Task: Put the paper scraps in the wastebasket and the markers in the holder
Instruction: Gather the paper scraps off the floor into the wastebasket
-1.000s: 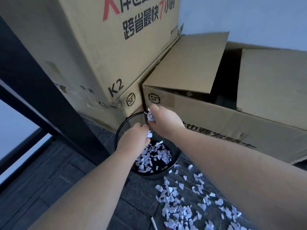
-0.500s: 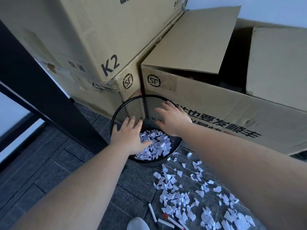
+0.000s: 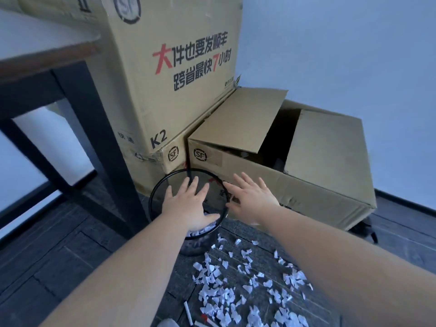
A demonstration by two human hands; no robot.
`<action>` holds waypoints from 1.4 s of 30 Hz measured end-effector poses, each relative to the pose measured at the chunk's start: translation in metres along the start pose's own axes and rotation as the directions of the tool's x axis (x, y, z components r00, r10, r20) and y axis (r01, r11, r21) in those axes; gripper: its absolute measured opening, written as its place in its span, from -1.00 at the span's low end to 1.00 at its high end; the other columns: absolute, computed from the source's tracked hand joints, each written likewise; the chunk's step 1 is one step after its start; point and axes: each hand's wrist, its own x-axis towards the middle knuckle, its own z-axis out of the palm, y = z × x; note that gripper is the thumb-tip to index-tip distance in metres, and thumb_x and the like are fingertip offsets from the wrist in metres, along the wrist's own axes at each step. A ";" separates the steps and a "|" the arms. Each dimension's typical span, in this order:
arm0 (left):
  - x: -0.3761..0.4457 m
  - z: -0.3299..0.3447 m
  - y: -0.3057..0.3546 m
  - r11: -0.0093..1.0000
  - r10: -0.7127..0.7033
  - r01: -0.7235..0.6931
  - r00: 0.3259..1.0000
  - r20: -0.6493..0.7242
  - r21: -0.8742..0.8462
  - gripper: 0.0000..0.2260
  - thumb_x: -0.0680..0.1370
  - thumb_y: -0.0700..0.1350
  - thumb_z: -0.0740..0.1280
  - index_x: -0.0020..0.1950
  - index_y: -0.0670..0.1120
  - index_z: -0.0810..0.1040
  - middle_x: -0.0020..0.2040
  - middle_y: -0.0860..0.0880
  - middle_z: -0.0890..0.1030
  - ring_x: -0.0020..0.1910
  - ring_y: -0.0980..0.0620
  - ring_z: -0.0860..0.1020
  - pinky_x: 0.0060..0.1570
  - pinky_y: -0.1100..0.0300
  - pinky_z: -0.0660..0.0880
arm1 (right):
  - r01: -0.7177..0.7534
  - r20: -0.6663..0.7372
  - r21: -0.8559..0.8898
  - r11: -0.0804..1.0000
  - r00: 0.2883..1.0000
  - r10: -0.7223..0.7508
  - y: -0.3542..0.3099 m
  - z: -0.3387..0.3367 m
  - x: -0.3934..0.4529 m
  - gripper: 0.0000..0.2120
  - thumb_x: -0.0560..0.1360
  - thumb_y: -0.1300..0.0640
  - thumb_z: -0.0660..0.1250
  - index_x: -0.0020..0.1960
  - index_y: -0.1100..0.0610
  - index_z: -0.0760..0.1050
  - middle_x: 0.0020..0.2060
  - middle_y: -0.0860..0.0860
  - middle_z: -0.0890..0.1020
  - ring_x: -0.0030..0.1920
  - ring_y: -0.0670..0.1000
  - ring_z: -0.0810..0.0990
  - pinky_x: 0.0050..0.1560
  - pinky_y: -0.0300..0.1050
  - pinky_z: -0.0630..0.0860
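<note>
A black mesh wastebasket (image 3: 158, 185) stands on the dark floor against the cardboard boxes, with white paper scraps (image 3: 203, 228) inside it. My left hand (image 3: 188, 204) hovers over its mouth, fingers spread, holding nothing. My right hand (image 3: 252, 197) is just right of the rim, also spread and empty. Many more white paper scraps (image 3: 231, 293) lie scattered on the floor in front of the basket. A white marker (image 3: 188, 311) lies near the bottom edge, with another red-tipped marker (image 3: 207, 320) beside it. No holder is identifiable.
A tall cardboard box (image 3: 169, 74) rests on a lower one behind the basket. An open cardboard box (image 3: 295, 175) sits to the right. A dark table leg (image 3: 99, 147) stands just left of the basket. A pale rounded object (image 3: 168, 323) pokes in at the bottom edge.
Both hands were pinching scraps over the basket a second ago, then opened and let them fall. The hands now hover spread, and the view has tilted upward.
</note>
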 end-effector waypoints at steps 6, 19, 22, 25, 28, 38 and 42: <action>-0.019 0.011 0.042 0.995 0.096 -0.095 0.995 -0.018 0.039 -0.21 0.44 0.43 0.01 0.51 0.09 -0.21 0.55 0.00 -0.22 0.52 -0.02 -0.21 0.47 -0.13 -0.09 | -0.074 -0.016 0.054 0.996 0.997 0.074 0.033 0.022 -0.049 -0.45 0.58 -0.19 0.03 0.50 -0.17 -0.08 0.53 -0.04 -0.06 0.50 -0.01 -0.19 0.47 0.15 -0.17; 0.035 0.141 0.147 0.943 0.304 -0.324 0.932 0.195 0.076 -0.25 0.44 0.44 -0.04 0.49 0.16 -0.27 0.54 0.05 -0.26 0.51 0.02 -0.25 0.47 -0.13 -0.13 | -0.183 0.182 0.187 0.965 0.972 0.149 0.111 0.185 -0.103 -0.39 0.55 -0.26 0.02 0.50 -0.19 -0.16 0.53 -0.03 -0.13 0.50 0.01 -0.21 0.46 0.19 -0.15; 0.053 0.176 0.157 0.944 0.293 -0.323 0.917 0.271 0.073 -0.22 0.41 0.48 -0.06 0.48 0.18 -0.30 0.52 0.07 -0.31 0.50 0.01 -0.29 0.45 -0.19 -0.17 | -0.207 0.248 0.201 0.957 0.956 0.155 0.125 0.229 -0.110 -0.34 0.50 -0.36 0.00 0.48 -0.23 -0.22 0.52 -0.05 -0.17 0.50 0.04 -0.25 0.44 0.24 -0.19; 0.063 0.213 0.165 0.943 0.286 -0.326 0.895 0.342 0.063 -0.18 0.37 0.52 -0.05 0.46 0.19 -0.34 0.50 0.08 -0.37 0.48 0.00 -0.34 0.43 -0.26 -0.19 | -0.203 0.292 0.213 0.956 0.947 0.136 0.132 0.269 -0.118 -0.27 0.44 -0.45 0.00 0.46 -0.27 -0.27 0.51 -0.08 -0.22 0.49 0.05 -0.30 0.38 0.33 -0.23; 0.066 0.253 0.169 0.945 0.282 -0.323 0.875 0.393 0.043 -0.11 0.30 0.57 -0.02 0.43 0.23 -0.39 0.47 0.09 -0.42 0.47 -0.04 -0.38 0.39 -0.35 -0.18 | -0.172 0.334 0.193 0.966 0.937 0.100 0.135 0.305 -0.128 -0.18 0.37 -0.51 0.02 0.41 -0.31 -0.38 0.49 -0.09 -0.31 0.47 0.09 -0.36 0.35 0.42 -0.23; 0.070 0.354 0.189 0.931 0.320 -0.365 0.824 0.468 0.006 0.07 0.15 0.61 0.11 0.33 0.27 -0.54 0.39 0.09 -0.56 0.42 -0.23 -0.44 0.28 -0.51 -0.13 | -0.095 0.439 0.149 0.984 0.898 0.020 0.150 0.399 -0.171 0.00 0.23 -0.56 0.13 0.36 -0.33 -0.49 0.41 0.08 -0.48 0.37 0.24 -0.51 0.29 0.49 -0.32; 0.073 0.379 0.194 0.916 0.360 -0.400 0.830 0.426 0.006 0.10 0.13 0.61 0.14 0.30 0.25 -0.58 0.37 0.06 -0.60 0.39 -0.26 -0.46 0.24 -0.52 -0.22 | -0.002 0.419 0.120 0.993 0.906 -0.049 0.144 0.422 -0.173 -0.02 0.24 -0.56 0.10 0.37 -0.32 -0.48 0.43 0.16 -0.41 0.37 0.31 -0.47 0.21 0.55 -0.35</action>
